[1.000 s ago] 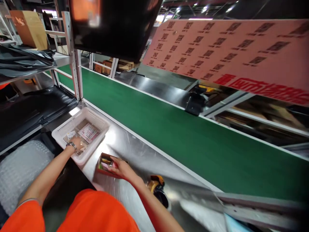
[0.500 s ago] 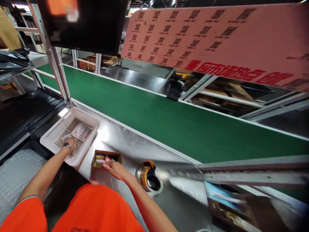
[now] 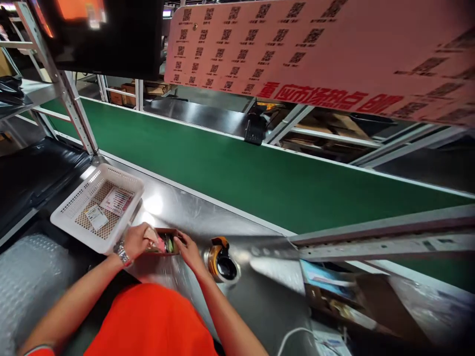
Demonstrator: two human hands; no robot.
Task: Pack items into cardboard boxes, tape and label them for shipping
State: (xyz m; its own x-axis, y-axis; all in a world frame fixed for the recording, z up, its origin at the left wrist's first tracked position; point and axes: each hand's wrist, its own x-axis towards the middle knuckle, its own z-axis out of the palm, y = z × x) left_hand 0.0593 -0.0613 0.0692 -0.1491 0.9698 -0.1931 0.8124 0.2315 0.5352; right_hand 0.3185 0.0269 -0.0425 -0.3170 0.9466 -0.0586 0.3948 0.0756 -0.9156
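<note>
A small open cardboard box (image 3: 168, 231) stands on the metal worktop in front of me, holding several small packets in pink, green and white. My left hand (image 3: 137, 241), with a watch at the wrist, is closed on the left end of the box, its fingertips reaching over the packets. At the other end, my right hand (image 3: 188, 251) grips the box's right edge. Left of the box is a white plastic basket (image 3: 79, 233). In it lie a white label card (image 3: 96, 217) and a larger pink and white printed card (image 3: 117, 200).
A roll of tape in a dispenser (image 3: 222, 264) sits right of the box. Beyond the worktop (image 3: 185, 198) runs a green conveyor belt (image 3: 208, 165). A monitor (image 3: 107, 44) and a pink board of codes (image 3: 260, 49) hang above. Bubble wrap (image 3: 40, 282) is at lower left.
My left hand has left the basket, where the white card now lies uncovered, and has come to the box. My right hand has shifted from the packets to the box's right edge.
</note>
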